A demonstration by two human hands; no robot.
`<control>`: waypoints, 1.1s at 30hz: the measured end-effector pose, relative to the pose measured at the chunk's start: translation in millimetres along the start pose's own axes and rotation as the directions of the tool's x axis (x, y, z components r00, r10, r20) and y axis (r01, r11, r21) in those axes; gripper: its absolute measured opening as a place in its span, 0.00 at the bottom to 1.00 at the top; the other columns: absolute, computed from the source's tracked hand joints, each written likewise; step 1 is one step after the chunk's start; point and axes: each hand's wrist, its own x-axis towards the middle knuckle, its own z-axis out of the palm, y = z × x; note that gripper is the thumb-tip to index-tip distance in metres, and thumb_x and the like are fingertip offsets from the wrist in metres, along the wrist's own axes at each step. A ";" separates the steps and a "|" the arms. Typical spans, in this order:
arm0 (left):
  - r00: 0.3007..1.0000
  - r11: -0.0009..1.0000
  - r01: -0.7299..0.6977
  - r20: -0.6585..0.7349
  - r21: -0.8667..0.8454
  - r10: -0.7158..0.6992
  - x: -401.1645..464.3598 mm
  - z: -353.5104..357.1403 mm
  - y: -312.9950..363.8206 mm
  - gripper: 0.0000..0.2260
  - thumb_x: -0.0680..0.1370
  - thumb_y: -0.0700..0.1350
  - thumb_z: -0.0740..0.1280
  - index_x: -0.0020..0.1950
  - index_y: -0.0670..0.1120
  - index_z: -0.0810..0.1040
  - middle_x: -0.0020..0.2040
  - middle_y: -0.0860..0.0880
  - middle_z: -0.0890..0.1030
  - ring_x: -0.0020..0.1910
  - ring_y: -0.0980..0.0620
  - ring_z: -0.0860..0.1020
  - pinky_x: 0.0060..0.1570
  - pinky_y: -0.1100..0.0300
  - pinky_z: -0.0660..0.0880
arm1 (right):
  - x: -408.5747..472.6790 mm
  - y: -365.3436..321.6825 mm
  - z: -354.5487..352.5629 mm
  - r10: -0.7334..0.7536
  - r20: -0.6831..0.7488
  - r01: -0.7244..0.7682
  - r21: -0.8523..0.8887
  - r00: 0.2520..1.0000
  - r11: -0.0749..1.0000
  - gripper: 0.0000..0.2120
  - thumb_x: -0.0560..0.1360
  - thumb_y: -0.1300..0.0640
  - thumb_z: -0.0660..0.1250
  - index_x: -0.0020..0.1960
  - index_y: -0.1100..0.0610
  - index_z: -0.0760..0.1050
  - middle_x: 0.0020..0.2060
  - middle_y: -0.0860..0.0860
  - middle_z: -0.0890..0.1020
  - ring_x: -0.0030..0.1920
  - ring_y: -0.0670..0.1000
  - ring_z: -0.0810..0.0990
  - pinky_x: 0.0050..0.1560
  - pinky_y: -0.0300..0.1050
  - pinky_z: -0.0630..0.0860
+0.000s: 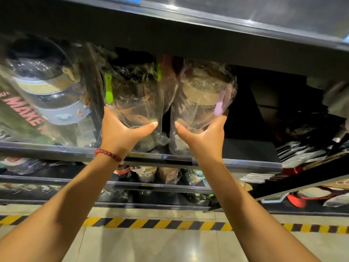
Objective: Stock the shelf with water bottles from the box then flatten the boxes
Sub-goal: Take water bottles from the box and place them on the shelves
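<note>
Both my hands are raised to a dark shelf [245, 148] at chest height. My left hand [120, 129] grips the base of a clear water bottle with a green strap [132, 99], wrapped in plastic film. My right hand [205, 133] grips the base of a second wrapped bottle with a lilac strap [204, 91]. The two bottles sit side by side at the shelf's front, tilted back under the shelf above. A larger bottle with a grey band [49, 95] stands to their left. No box is in view.
The shelf board above [188, 35] hangs low over the bottles. Dark open shelf space [264, 114] lies to the right of the lilac bottle. Lower shelves [151, 176] hold more wrapped goods. A yellow-black striped line [170, 224] crosses the tiled floor.
</note>
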 end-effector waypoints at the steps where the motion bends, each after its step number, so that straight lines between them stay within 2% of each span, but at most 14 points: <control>1: 1.000 1.000 0.003 0.001 0.000 -0.003 0.8 -0.7 -0.9 0.33 0.55 0.54 0.81 0.51 0.36 0.77 0.45 0.46 0.83 0.47 0.55 0.82 0.53 0.55 0.78 | -1.4 -1.7 0.9 -0.004 0.004 0.004 0.011 1.000 1.000 0.34 0.56 0.46 0.78 0.55 0.52 0.64 0.52 0.52 0.77 0.53 0.51 0.81 0.55 0.51 0.79; 3: 1.000 1.000 0.022 0.007 0.013 -0.022 1.3 -0.9 -2.4 0.38 0.53 0.57 0.80 0.55 0.36 0.75 0.48 0.48 0.83 0.49 0.57 0.81 0.53 0.57 0.78 | -3.7 -5.4 0.0 -0.009 0.007 0.009 0.024 1.000 1.000 0.34 0.58 0.49 0.77 0.57 0.54 0.63 0.53 0.51 0.77 0.54 0.49 0.79 0.57 0.47 0.77; 6: 0.999 0.998 0.036 0.001 0.045 -0.036 -0.3 -0.5 -1.0 0.44 0.52 0.62 0.80 0.59 0.39 0.74 0.53 0.48 0.81 0.53 0.55 0.80 0.55 0.54 0.77 | -6.0 -5.8 -2.4 -0.011 0.025 0.010 0.036 1.000 0.999 0.38 0.60 0.50 0.77 0.62 0.56 0.62 0.58 0.52 0.75 0.58 0.48 0.78 0.61 0.48 0.75; 8: 0.999 0.998 0.034 -0.005 0.059 -0.034 -2.0 -1.5 0.0 0.46 0.52 0.61 0.80 0.64 0.43 0.70 0.58 0.49 0.79 0.57 0.54 0.78 0.59 0.52 0.76 | -6.4 -3.8 -4.6 -0.010 0.064 0.008 0.030 0.998 1.000 0.37 0.60 0.51 0.79 0.63 0.53 0.63 0.59 0.51 0.75 0.60 0.48 0.77 0.62 0.47 0.74; 9: 0.999 0.997 0.037 -0.003 0.064 -0.037 -3.4 -2.2 0.1 0.47 0.52 0.60 0.80 0.65 0.45 0.68 0.59 0.50 0.78 0.58 0.53 0.77 0.60 0.52 0.75 | -6.1 -2.8 -6.5 -0.003 0.085 0.001 0.023 0.996 1.000 0.34 0.61 0.52 0.80 0.60 0.48 0.64 0.58 0.51 0.74 0.59 0.48 0.76 0.62 0.47 0.75; 11: 0.998 0.996 0.061 0.015 0.062 -0.062 -6.8 -3.4 2.0 0.47 0.51 0.60 0.80 0.64 0.49 0.65 0.59 0.54 0.75 0.58 0.51 0.77 0.59 0.50 0.75 | -6.1 -2.2 -10.6 0.009 0.129 -0.010 0.010 0.992 1.000 0.30 0.62 0.52 0.80 0.53 0.42 0.63 0.56 0.49 0.74 0.57 0.46 0.76 0.60 0.46 0.75; 13: 0.996 0.995 0.078 0.035 0.062 -0.080 -10.4 -4.0 3.5 0.44 0.52 0.58 0.82 0.60 0.54 0.61 0.56 0.61 0.71 0.57 0.50 0.77 0.59 0.52 0.74 | -7.7 -0.2 -14.6 0.000 0.142 0.002 -0.015 0.990 1.000 0.32 0.62 0.52 0.80 0.56 0.42 0.63 0.57 0.48 0.73 0.58 0.45 0.75 0.59 0.41 0.74; 14: 0.997 0.994 0.070 0.039 0.078 -0.073 -12.8 -4.0 5.3 0.43 0.54 0.55 0.82 0.59 0.55 0.60 0.54 0.62 0.69 0.57 0.52 0.75 0.59 0.56 0.72 | -9.0 0.7 -16.1 -0.003 0.138 0.008 -0.033 0.990 0.999 0.34 0.62 0.52 0.80 0.59 0.46 0.63 0.57 0.48 0.74 0.58 0.44 0.75 0.58 0.38 0.74; 16: 0.998 0.989 0.048 0.025 0.141 -0.052 -16.9 -4.0 6.6 0.38 0.60 0.49 0.81 0.59 0.53 0.59 0.53 0.59 0.68 0.56 0.55 0.70 0.55 0.63 0.67 | -11.0 1.6 -18.2 0.005 0.135 0.003 -0.058 0.991 0.998 0.35 0.63 0.54 0.80 0.62 0.49 0.61 0.55 0.44 0.74 0.56 0.39 0.75 0.54 0.30 0.72; 18: 0.999 0.982 0.044 0.020 0.185 -0.049 -18.6 -3.7 8.7 0.35 0.62 0.47 0.80 0.58 0.50 0.60 0.52 0.55 0.68 0.54 0.53 0.70 0.53 0.62 0.66 | -11.2 2.7 -19.2 0.014 0.145 0.000 -0.094 0.989 0.996 0.33 0.65 0.55 0.79 0.61 0.49 0.61 0.52 0.41 0.74 0.53 0.35 0.74 0.50 0.26 0.72; 21: 0.999 0.973 0.044 0.017 0.225 -0.049 -16.3 -3.6 10.7 0.34 0.63 0.47 0.80 0.60 0.46 0.63 0.53 0.53 0.69 0.53 0.53 0.70 0.52 0.61 0.67 | -9.3 3.4 -18.3 0.013 0.132 0.006 -0.145 0.991 0.989 0.33 0.65 0.54 0.78 0.63 0.54 0.63 0.52 0.44 0.74 0.51 0.36 0.75 0.48 0.24 0.72; 24: 0.999 0.970 0.032 0.023 0.242 -0.039 -12.6 -7.6 11.0 0.38 0.63 0.46 0.80 0.65 0.43 0.63 0.56 0.53 0.68 0.56 0.55 0.68 0.55 0.62 0.65 | -10.6 2.7 -16.1 0.027 0.129 -0.005 -0.165 0.991 0.986 0.27 0.65 0.54 0.78 0.53 0.49 0.63 0.50 0.46 0.74 0.50 0.39 0.76 0.46 0.28 0.73; 26: 0.998 0.965 0.028 0.048 0.260 -0.042 -11.7 -11.1 10.8 0.39 0.62 0.47 0.80 0.66 0.43 0.62 0.57 0.53 0.67 0.57 0.55 0.67 0.57 0.62 0.64 | -11.9 3.0 -15.6 0.022 0.116 -0.003 -0.168 0.993 0.986 0.26 0.65 0.53 0.78 0.49 0.46 0.61 0.50 0.46 0.74 0.51 0.42 0.75 0.47 0.31 0.72; 33: 0.987 0.962 0.084 0.114 0.260 -0.117 -12.2 -15.5 14.6 0.38 0.63 0.48 0.79 0.66 0.44 0.62 0.59 0.52 0.69 0.58 0.53 0.69 0.59 0.58 0.68 | -14.5 -0.6 -18.6 -0.015 0.130 0.036 -0.160 0.991 0.986 0.30 0.65 0.53 0.79 0.55 0.50 0.61 0.50 0.42 0.73 0.51 0.38 0.75 0.49 0.29 0.70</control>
